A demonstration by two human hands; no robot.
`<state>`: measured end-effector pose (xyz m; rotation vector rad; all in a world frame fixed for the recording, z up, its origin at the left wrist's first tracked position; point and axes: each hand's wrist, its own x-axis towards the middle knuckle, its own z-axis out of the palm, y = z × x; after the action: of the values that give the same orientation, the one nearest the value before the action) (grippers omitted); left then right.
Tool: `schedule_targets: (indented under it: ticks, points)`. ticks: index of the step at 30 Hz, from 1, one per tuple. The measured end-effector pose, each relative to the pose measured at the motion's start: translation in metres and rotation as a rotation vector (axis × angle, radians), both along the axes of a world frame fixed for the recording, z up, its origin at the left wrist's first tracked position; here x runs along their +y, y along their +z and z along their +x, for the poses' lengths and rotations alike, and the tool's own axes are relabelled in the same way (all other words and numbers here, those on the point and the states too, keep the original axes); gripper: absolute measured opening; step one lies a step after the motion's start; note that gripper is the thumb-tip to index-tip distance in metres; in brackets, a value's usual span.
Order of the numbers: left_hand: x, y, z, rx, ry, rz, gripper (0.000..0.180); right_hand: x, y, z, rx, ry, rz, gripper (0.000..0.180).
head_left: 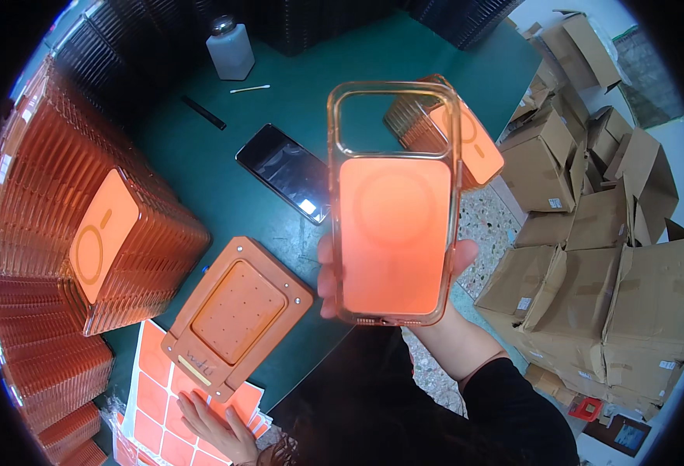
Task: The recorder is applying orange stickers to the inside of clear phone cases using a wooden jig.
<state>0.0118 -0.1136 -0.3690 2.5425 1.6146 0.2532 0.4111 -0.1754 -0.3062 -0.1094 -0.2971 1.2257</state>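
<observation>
Above the table, clear orange phone case (392, 210) upright.

the light is bright and even from above, with soft shadows on the green tabletop (373, 62). a white glare sits on the dark phone screen (287, 172). the fisheye bends the edges strongly, and the corners are black.

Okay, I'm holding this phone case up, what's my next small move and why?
Probably lower the clear orange phone case toward the orange jig. Your right hand holds it up, the jig's recess looks empty, and your left hand rests on the orange sticker sheets.
</observation>
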Motion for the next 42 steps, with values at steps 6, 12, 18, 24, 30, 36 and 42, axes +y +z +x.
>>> schedule_targets:
  ticks: [6,12,18,24,30,36,42]
  points:
    - [0.000,-0.004,-0.003,-0.038,-0.015,0.068,0.064,-0.037,0.064,0.093,-0.960,-0.674,-0.469,0.120]
    - [0.003,-0.010,-0.013,0.021,-0.032,0.068,0.067,-0.046,0.070,0.105,-0.546,-0.484,-0.053,0.113]
    - [0.008,-0.020,-0.022,0.074,-0.031,0.104,0.071,-0.019,0.067,0.087,-0.419,-0.273,0.140,0.111]
    - [0.012,-0.030,-0.031,0.059,-0.027,0.086,0.073,-0.020,0.070,0.085,-0.354,-0.250,0.194,0.115]
    - [0.007,0.004,0.003,0.168,-0.083,0.191,0.080,-0.016,0.063,0.074,-0.297,-0.262,0.190,0.118]
    - [0.012,-0.001,0.007,0.141,-0.098,0.185,0.083,-0.026,0.063,0.077,-0.290,-0.129,0.160,0.130]
    - [0.012,-0.005,0.000,0.138,-0.104,0.171,0.085,-0.024,0.058,0.081,-0.310,-0.107,0.221,0.129]
